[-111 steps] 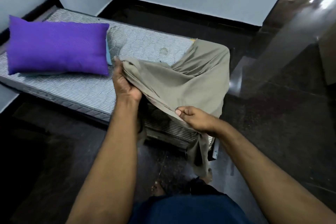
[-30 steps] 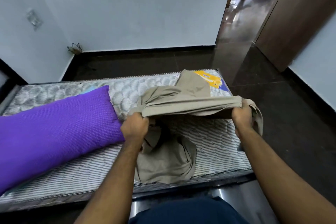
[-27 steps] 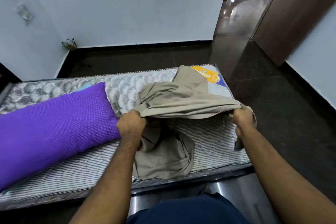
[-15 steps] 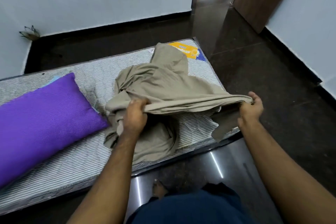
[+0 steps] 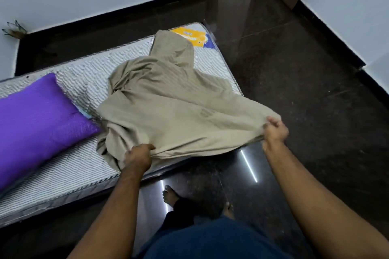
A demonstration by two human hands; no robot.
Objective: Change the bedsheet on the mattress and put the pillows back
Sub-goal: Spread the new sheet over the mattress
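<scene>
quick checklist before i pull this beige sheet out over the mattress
1. Left hand grips the sheet edge: ok.
2. Right hand grips the sheet edge: ok.
3. Sheet opened flat: not ok, bunched near the pillow.
4. Purple pillow off the mattress: not ok, it lies on it.
5. Sheet corners found: cannot tell.
6. Floor beside the bed free to step: ok.

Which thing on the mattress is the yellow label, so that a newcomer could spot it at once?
Start from the striped mattress and follow it to its far right corner, by the dark floor. There the yellow label lies flat on the mattress, partly covered by the tip of the beige bedsheet. It is the only bright yellow patch, with a blue edge, unlike the purple pillow.
</scene>
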